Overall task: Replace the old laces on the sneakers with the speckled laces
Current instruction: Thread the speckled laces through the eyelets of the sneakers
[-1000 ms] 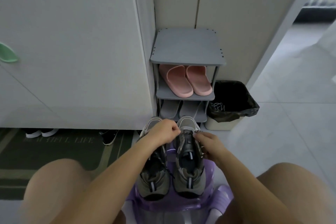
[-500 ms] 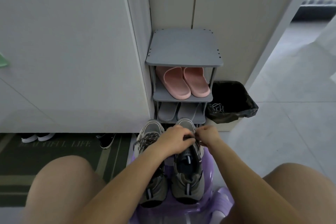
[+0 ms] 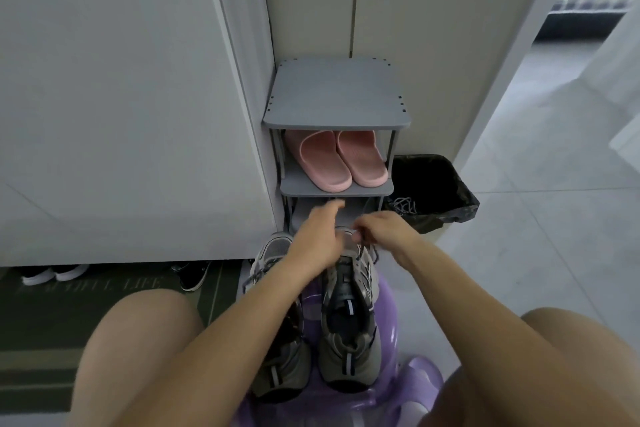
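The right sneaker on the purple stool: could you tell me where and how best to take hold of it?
Probably its heel collar, from the near side and above: the right sneaker points heel toward the person, opening up, while the left hand and right hand crowd its toe.

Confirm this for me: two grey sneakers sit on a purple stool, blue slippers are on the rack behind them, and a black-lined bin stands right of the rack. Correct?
Not quite: the head view shows the slippers are pink, not blue. The rest holds: two grey sneakers on the purple stool, slippers on the rack behind them, black-lined bin right of the rack.
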Demonstrator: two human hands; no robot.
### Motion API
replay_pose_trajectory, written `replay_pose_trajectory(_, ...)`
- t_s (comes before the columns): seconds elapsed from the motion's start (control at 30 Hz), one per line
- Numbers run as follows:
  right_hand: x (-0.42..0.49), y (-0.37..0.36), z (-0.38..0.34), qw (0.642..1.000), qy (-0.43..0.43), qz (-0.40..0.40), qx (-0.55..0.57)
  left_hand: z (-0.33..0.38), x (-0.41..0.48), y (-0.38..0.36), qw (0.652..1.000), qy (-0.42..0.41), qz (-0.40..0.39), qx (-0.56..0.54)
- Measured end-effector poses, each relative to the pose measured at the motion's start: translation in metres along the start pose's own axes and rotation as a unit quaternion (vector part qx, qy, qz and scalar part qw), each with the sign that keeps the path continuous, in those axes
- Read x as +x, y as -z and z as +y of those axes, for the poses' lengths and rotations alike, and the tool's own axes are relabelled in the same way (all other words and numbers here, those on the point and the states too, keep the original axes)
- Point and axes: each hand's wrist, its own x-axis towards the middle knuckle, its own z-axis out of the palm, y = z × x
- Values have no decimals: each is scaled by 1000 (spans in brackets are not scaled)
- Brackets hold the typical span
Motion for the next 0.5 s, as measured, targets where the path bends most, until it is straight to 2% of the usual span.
replay_pose_trajectory(0.1,-13,6,-30,988,73,-37,-129,11,16,19,998,-49,-2,-28)
replay_pose_trajectory(0.27,-24,21,-60,980,130,-14,-153,29,21,48,998,-66,-13,-19)
replay_pose_trajectory(0.4,-33,23,-62,987,159,-7,-36,26,10,60,995,-67,-31,-70)
replay_pose_trajectory(0.5,-37,22,-58,988,133,-13,82,13,2,58,993,-48,-45,-97)
